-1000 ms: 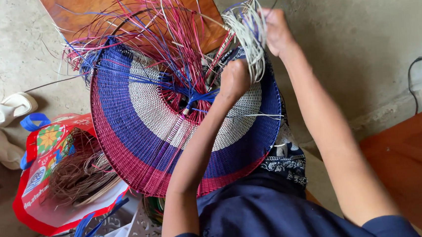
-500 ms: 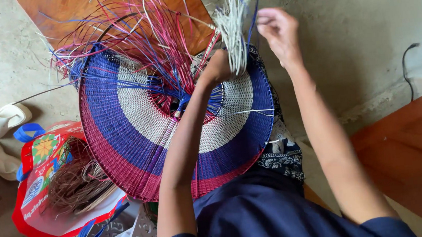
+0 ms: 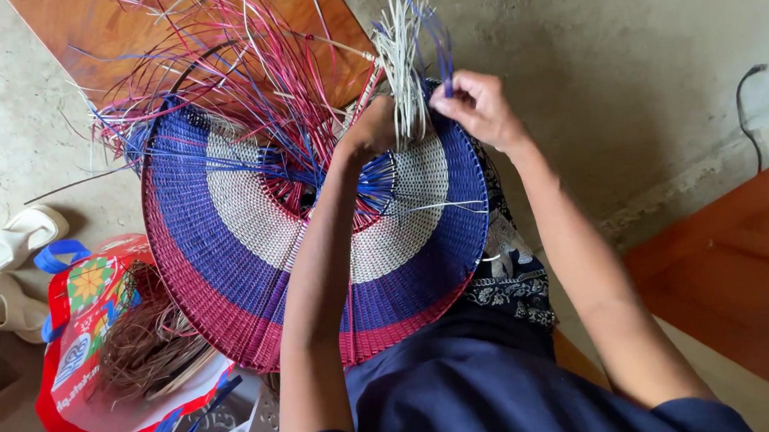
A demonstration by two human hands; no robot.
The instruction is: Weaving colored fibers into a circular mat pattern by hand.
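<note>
A large round woven basket (image 3: pixel 224 245) rests on my lap, banded in pink, blue and white, with many loose pink, blue and white strands (image 3: pixel 247 63) sticking up from its top edge. My left hand (image 3: pixel 369 129) presses on the weave near the centre, beside a bundle of white strands (image 3: pixel 402 57). My right hand (image 3: pixel 476 110) pinches a blue strand (image 3: pixel 444 54) just right of that bundle, at the basket's upper rim.
A red floral bag (image 3: pixel 78 355) full of brown fibres lies at lower left. White sandals (image 3: pixel 9 260) sit on the concrete floor at left. A wooden board (image 3: pixel 119 36) lies behind the basket, a wooden surface (image 3: pixel 749 263) at right, and a black cable (image 3: pixel 743 119) near the wall.
My right hand has come down from above the white bundle to the basket's rim and now pinches a blue strand. The left hand stays on the weave.
</note>
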